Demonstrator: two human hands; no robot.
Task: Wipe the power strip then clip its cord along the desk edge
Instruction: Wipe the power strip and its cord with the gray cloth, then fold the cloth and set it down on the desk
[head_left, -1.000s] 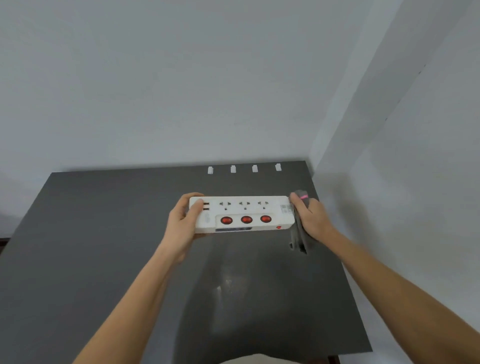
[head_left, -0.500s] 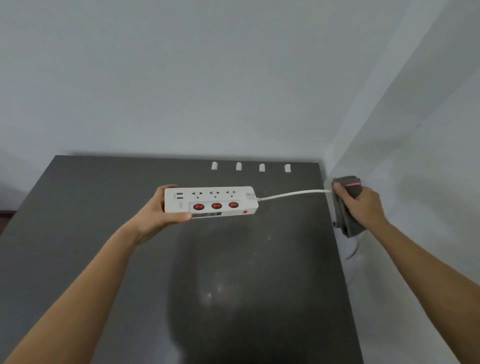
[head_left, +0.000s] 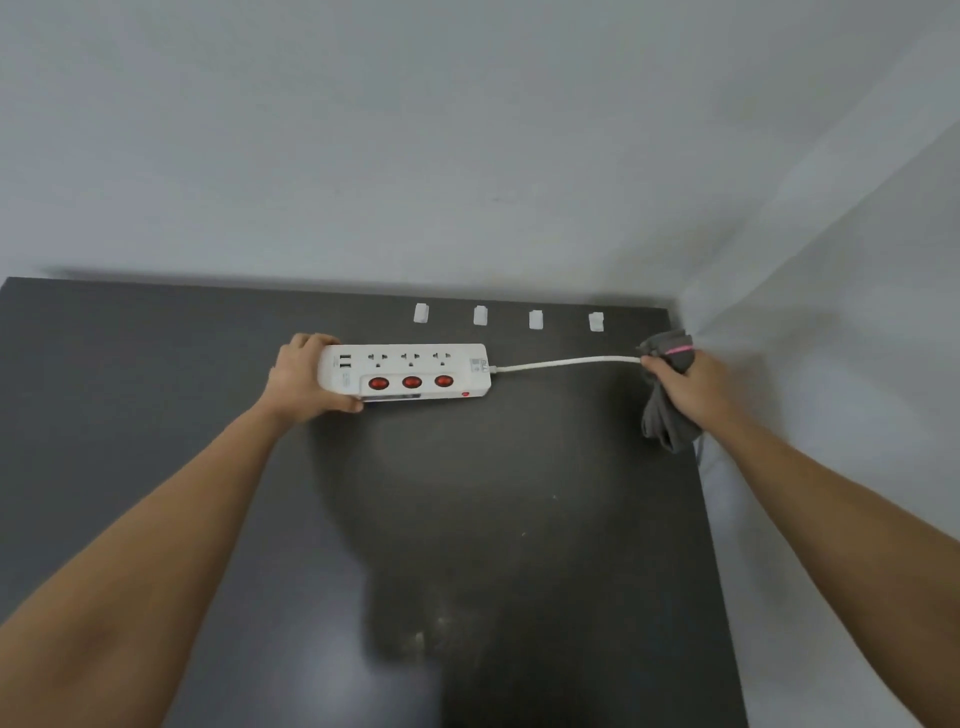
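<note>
A white power strip (head_left: 415, 371) with three red switches is held at its left end by my left hand (head_left: 298, 379), over the dark desk (head_left: 156, 389). Its white cord (head_left: 566, 362) runs right to my right hand (head_left: 685, 382). That hand grips a grey cloth (head_left: 667, 421) with a pink stripe, wrapped around the cord near the desk's right edge. The cord past the cloth is hidden. Several white cord clips (head_left: 480, 315) sit in a row along the desk's far edge, behind the strip.
Pale walls meet in a corner at the desk's back right. The desk's right edge (head_left: 714, 545) runs close to the side wall. A glossy reflection shows on the near part of the desk.
My right hand with the cloth slid right along the cord, away from the strip's end to the desk's right edge. My left hand kept hold of the strip's left end.
</note>
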